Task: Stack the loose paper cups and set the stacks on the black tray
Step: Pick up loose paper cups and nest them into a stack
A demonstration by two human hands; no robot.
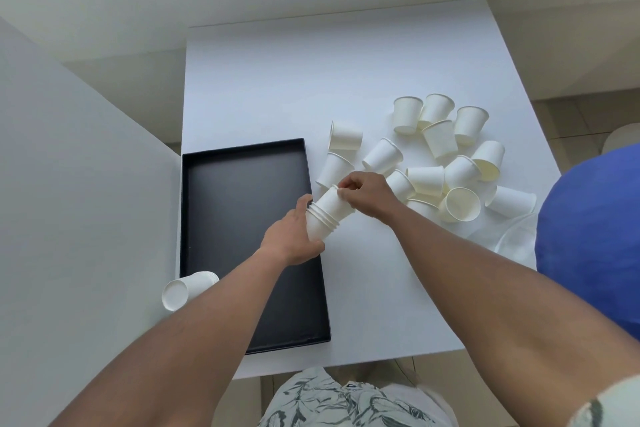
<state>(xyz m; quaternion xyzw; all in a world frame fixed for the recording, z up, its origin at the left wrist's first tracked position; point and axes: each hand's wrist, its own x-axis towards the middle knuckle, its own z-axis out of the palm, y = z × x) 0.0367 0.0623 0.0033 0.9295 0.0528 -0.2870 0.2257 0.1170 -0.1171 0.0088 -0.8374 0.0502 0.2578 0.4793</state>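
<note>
Fingers [341,193] of right hand [367,194] pinch top cup's [332,203] rim; left hand [294,236] wraps stack [322,222]. Light, crushable paper; grip sidewalls gently.

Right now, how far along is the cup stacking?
Done: one stack lies at the tray's near-left corner. In hand: left hand holds a second stack while right hand adds a cup. Left: many loose cups on the table.

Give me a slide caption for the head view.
Left hand holds a cup stack while right hand adds one; black tray beside.
</note>
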